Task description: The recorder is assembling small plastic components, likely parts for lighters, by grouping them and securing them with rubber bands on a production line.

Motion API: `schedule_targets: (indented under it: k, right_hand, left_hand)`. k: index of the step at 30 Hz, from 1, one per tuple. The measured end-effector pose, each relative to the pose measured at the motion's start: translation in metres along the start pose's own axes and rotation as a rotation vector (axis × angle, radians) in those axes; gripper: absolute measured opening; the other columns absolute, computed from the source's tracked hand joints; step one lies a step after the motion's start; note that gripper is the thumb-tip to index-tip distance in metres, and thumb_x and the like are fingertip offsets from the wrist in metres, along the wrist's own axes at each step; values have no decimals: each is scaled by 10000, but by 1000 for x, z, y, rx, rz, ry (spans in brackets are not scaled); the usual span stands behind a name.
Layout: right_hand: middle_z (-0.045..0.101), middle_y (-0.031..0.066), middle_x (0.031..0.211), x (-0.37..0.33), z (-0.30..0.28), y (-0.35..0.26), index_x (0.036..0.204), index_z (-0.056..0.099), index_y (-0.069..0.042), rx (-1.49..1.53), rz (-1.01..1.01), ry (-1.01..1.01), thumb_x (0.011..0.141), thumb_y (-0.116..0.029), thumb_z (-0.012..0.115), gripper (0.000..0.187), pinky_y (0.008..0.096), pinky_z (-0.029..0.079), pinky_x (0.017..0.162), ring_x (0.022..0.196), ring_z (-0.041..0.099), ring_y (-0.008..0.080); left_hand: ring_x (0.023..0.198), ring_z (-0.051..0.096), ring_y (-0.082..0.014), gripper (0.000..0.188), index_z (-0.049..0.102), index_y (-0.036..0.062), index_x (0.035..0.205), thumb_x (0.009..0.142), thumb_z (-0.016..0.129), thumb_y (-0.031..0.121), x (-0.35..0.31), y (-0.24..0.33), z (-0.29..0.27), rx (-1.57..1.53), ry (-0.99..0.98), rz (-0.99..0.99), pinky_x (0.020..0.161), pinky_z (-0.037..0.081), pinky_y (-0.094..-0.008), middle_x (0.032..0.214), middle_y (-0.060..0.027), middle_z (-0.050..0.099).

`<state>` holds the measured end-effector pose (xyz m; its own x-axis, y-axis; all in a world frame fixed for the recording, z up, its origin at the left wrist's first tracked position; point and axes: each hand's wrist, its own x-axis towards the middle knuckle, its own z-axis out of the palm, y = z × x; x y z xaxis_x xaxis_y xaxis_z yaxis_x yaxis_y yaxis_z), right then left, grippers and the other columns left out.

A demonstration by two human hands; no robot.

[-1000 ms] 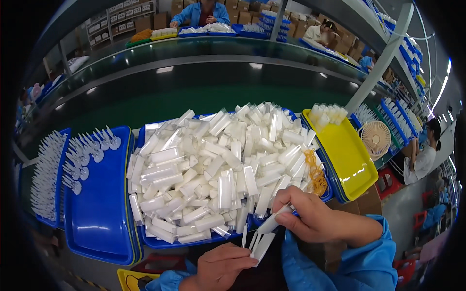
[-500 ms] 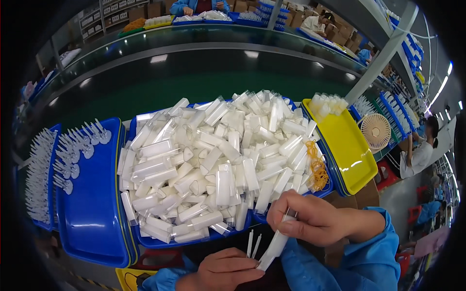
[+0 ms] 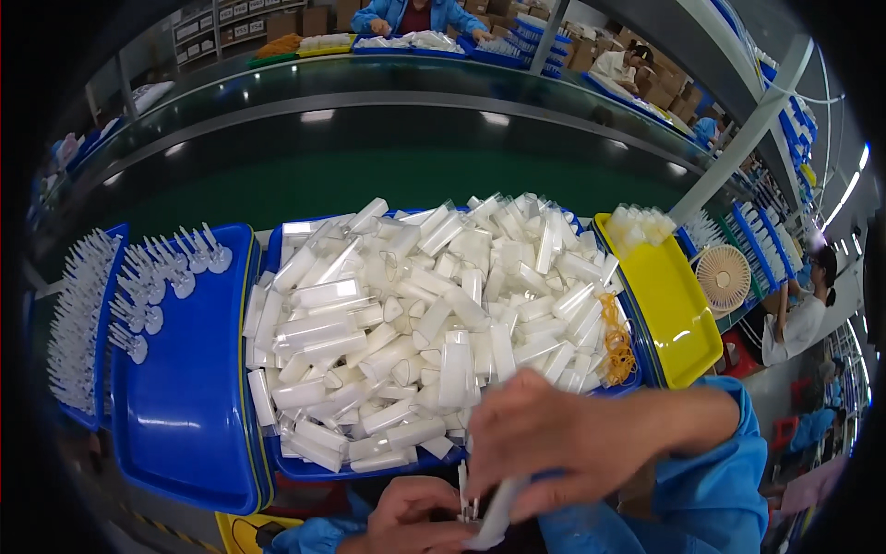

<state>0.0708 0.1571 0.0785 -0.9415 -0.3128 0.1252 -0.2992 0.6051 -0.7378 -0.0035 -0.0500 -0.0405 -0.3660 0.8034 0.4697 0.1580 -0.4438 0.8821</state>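
My left hand (image 3: 415, 519), at the lower middle, is closed round the base of a white pronged piece (image 3: 463, 489); thin prongs stand up from it. My right hand (image 3: 544, 439) reaches in from the right and is partly smeared by motion. Its fingers grip a long white plastic tube (image 3: 500, 513), tilted, with its lower end by my left fingers. Whether tube and pronged piece touch is unclear. Just beyond both hands lies a large heap of similar white tubes (image 3: 388, 351), many in clear sleeves, on a blue tray (image 3: 355, 473).
Left, a blue tray (image 3: 180, 425) holds several pronged white pieces (image 3: 152, 282) on round bases; more crowd a tray (image 3: 78, 332) beyond. Orange rubber bands (image 3: 616, 346) lie at the heap's right, beside a yellow tray (image 3: 669, 319). A green conveyor (image 3: 369, 157) runs behind; co-workers sit farther off.
My right hand has moved down and left with the tube, closer to my left hand and the prongs. The whole view has shifted slightly.
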Motion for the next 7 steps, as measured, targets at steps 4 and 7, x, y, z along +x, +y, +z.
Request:
schedule_targets:
  k: [4, 7]
  right_hand:
    - [558, 79, 956, 41, -43, 70, 946, 589, -82, -538, -68, 271, 788, -188, 600, 190, 363, 392, 814, 929, 508, 247]
    - [536, 73, 1086, 63, -65, 100, 983, 593, -99, -943, 172, 171, 781, -193, 604, 224, 378, 384, 870, 1046, 466, 251]
  left_hand:
    - [895, 551, -277, 373, 501, 97, 994, 707, 726, 172, 16, 0, -15, 154, -69, 157, 838, 442, -455, 1034, -158, 483]
    - [1089, 464, -358, 590, 449, 160, 1187, 685, 754, 214, 20, -6, -16, 216, -88, 263, 976, 322, -523, 1137, -121, 533]
